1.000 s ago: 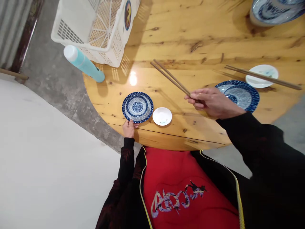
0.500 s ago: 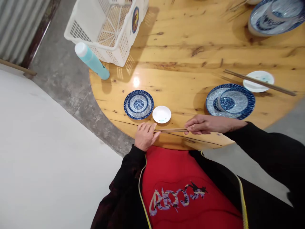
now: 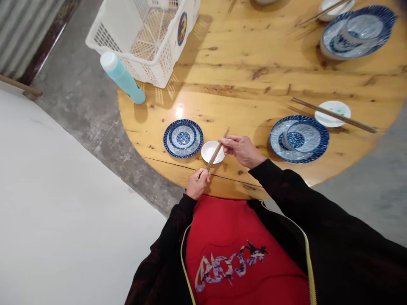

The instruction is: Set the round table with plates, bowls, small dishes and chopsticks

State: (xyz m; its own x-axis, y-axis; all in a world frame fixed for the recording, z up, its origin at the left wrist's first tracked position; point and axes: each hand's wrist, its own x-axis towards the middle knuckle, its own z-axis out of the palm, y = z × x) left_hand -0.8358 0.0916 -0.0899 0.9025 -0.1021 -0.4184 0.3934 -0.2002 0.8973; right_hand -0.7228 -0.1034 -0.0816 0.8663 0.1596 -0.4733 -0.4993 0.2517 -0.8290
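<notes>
A pair of brown wooden chopsticks [image 3: 214,155] slants over a small white dish [image 3: 208,149] near the table's front edge. My left hand [image 3: 197,182] is closed on their lower end. Higher up, the fingertips of my right hand [image 3: 240,149] pinch the same chopsticks close to the upper end. Whether the chopsticks rest on the dish's rim or hang just above it, I cannot tell. Left of the dish lies a blue-and-white patterned plate [image 3: 168,144] bearing a smaller matching piece [image 3: 183,138].
To the right, a patterned plate [image 3: 324,150] holds a bowl [image 3: 303,137], beside a white dish [image 3: 343,111] with chopsticks [image 3: 362,125] across it. A white plastic basket [image 3: 159,72] and a light-blue bottle [image 3: 125,82] stand at the left. More tableware [image 3: 359,34] sits at the far right.
The chopsticks have turned from lying level along the table edge to slanting across the white dish. My right hand has moved left and farther from my body; my left hand has closed around the lower end.
</notes>
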